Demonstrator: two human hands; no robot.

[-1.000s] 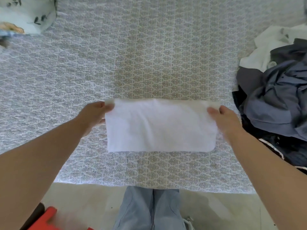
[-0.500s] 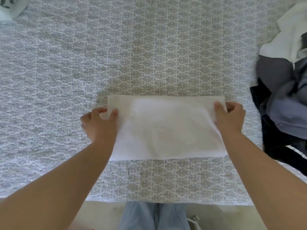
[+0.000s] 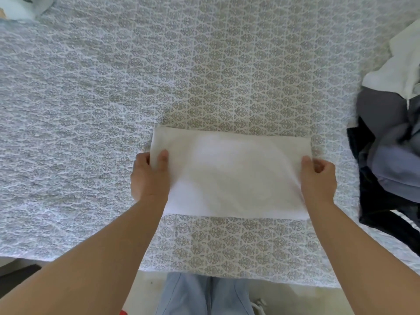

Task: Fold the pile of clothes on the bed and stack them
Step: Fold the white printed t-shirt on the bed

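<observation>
A white cloth (image 3: 231,173), folded into a flat rectangle, lies on the patterned bedspread (image 3: 204,76) near the bed's front edge. My left hand (image 3: 150,176) pinches its left edge, thumb on top and fingers curled under. My right hand (image 3: 318,178) grips the right edge the same way. A pile of unfolded clothes (image 3: 391,160) in grey, blue, black and white sits at the right side of the bed, apart from the cloth.
A pillow with a printed pattern (image 3: 20,7) shows at the far left corner. The bed's front edge runs just below the cloth, with my jeans-clad legs (image 3: 204,294) and the floor beyond it.
The cloth has come down from being held up to lying flat on the bed. Both hands have slid from its top corners to its side edges.
</observation>
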